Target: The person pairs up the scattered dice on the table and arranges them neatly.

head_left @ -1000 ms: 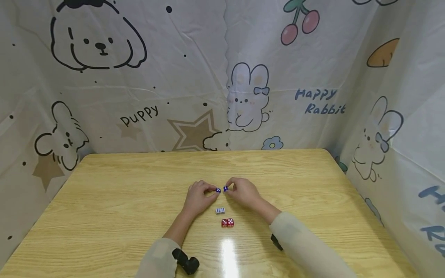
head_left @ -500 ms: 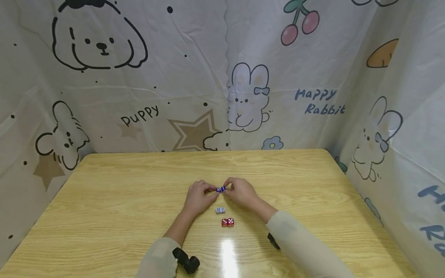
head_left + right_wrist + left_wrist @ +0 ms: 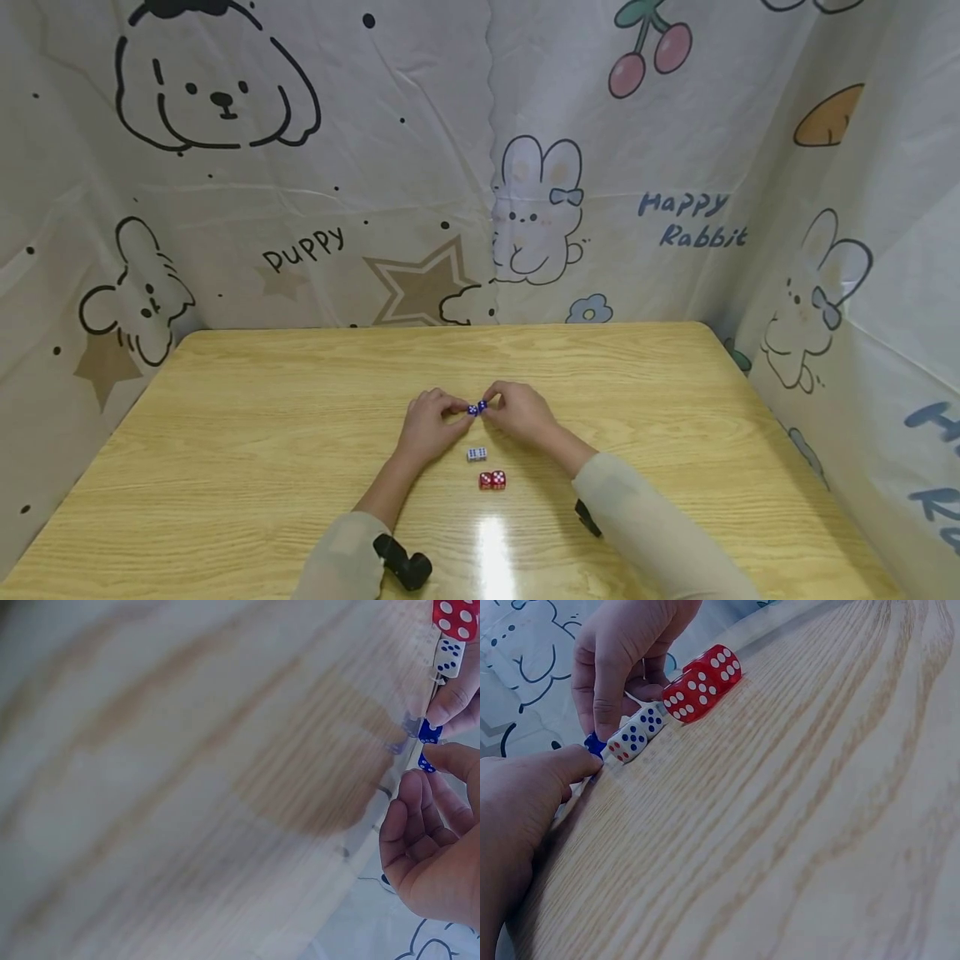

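Note:
Between thumb and forefinger, my left hand (image 3: 429,427) pinches a small blue die (image 3: 472,410) with white pips at the table's middle. My right hand (image 3: 525,414) pinches a second blue die (image 3: 482,406) the same way. The two blue dice meet side by side, the right one sitting slightly farther back. In the right wrist view the right-hand blue die (image 3: 427,760) shows under the thumb. Nearer the person, two white dice (image 3: 477,454) lie side by side. In front of those sits a pair of larger red dice (image 3: 492,480), also touching each other.
The wooden table (image 3: 262,467) reaches back to a printed cloth (image 3: 420,192) that hangs behind it and along both sides. Dark camera mounts (image 3: 403,563) are strapped at the wrists. A bright reflection lies on the tabletop near the front.
My right hand has moved left, bringing its blue die up against the one in my left hand. A gap stood between them a second ago. The white and red dice have stayed put.

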